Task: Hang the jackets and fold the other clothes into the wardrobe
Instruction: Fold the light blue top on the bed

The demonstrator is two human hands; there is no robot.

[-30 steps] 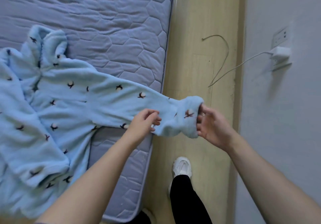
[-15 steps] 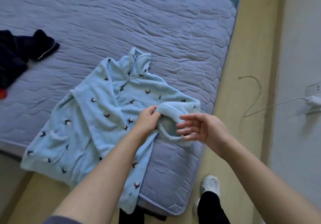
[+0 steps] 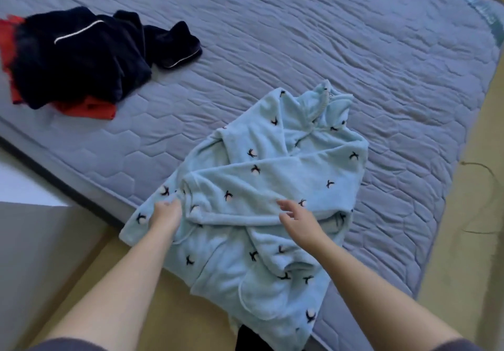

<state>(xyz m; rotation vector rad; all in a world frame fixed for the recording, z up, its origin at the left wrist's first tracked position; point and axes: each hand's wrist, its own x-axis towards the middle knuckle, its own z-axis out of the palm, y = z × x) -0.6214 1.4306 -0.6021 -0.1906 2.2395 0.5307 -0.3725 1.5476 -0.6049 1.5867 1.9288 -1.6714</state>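
The pale blue robe (image 3: pixel 272 176), pinched at its crossed sleeve by the left hand (image 3: pixel 164 214) (the right hand (image 3: pixel 298 221) is held loosely spread just beside), is draped over the edge of the bed (image 3: pixel 354 50), so the fold may be dragged open by the cloth hanging below the grip.

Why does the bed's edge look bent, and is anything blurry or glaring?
Head view: the wide lens bows the mattress edges; light is soft and even, no glare or hard shadows; the dark clothes at far left look smeared, the blue robe fairly sharp.
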